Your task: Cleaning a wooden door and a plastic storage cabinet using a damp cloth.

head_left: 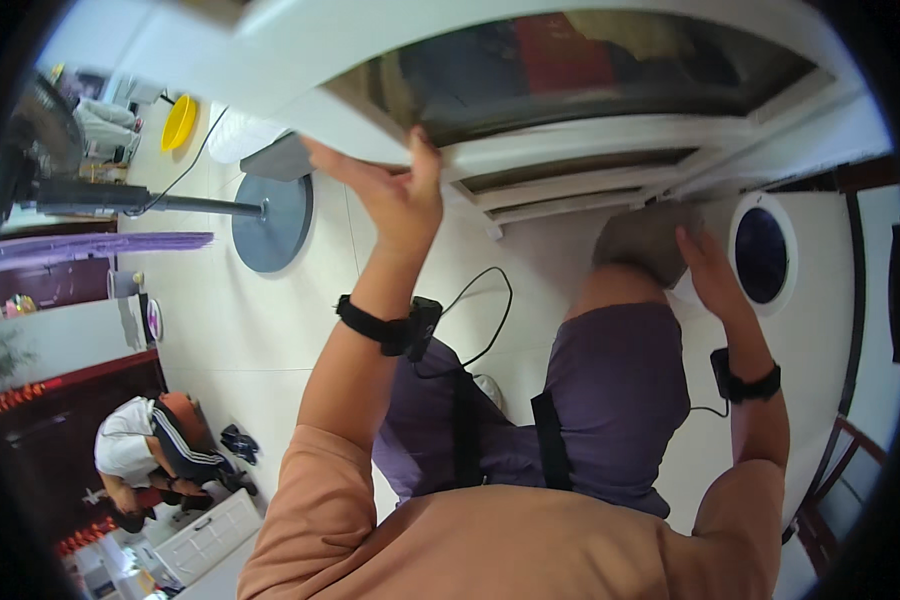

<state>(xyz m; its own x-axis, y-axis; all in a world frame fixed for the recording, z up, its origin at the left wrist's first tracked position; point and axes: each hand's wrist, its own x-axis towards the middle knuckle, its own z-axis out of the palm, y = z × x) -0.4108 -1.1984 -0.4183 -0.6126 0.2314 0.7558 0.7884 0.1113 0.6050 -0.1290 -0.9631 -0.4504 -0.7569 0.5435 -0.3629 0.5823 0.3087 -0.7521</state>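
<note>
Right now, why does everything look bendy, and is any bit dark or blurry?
In the head view, the fisheye lens seems to bow the white cabinet, and the corners go black; in that same view, the floor looks bright in the open but dimmer below the cabinet; also in the head view, the cabinet's top left part looks soft, while the left hand looks clearer.

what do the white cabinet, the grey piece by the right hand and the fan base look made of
White cabinet: perhaps painted wood or laminate, pale and smooth; its see-through panel suggests glass or clear plastic. Grey piece: possibly fabric, since it looks matte, though blur leaves it open. Fan base: plastic or painted metal, judging by its even grey surface.
</note>
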